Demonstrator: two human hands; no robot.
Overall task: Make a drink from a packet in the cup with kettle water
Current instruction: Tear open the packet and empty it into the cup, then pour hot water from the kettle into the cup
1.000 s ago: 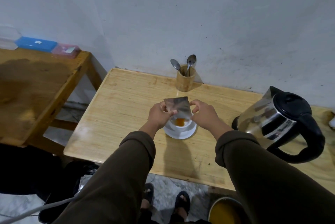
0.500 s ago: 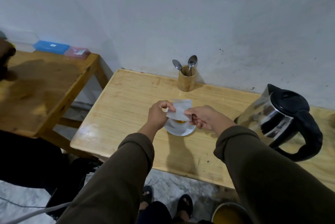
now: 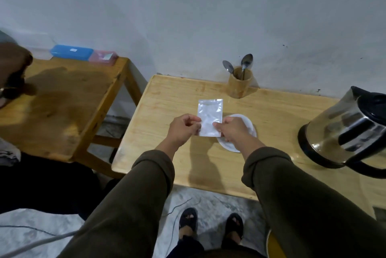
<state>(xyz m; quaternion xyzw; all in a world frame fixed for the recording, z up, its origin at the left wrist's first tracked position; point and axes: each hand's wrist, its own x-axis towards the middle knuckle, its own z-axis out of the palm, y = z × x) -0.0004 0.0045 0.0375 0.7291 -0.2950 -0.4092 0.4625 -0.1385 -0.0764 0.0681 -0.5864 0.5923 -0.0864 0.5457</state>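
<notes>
Silver-white packet (image 3: 210,118) held upright, long axis running away from the fingers; left hand (image 3: 184,129) and right hand (image 3: 234,130) each pinch a lower corner. Cup hidden under the right hand on its saucer (image 3: 249,124); kettle (image 3: 346,128) lies further right, nearer that hand.

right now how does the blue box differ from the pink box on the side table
The blue box is opaque, saturated blue and clearly longer; the pink box is pale, translucent and shorter. The blue box lies farther from the table corner, while the pink box sits right at that corner. Both are flat, lidded, carry a small white label on top, and lie end to end along the wall.
</notes>
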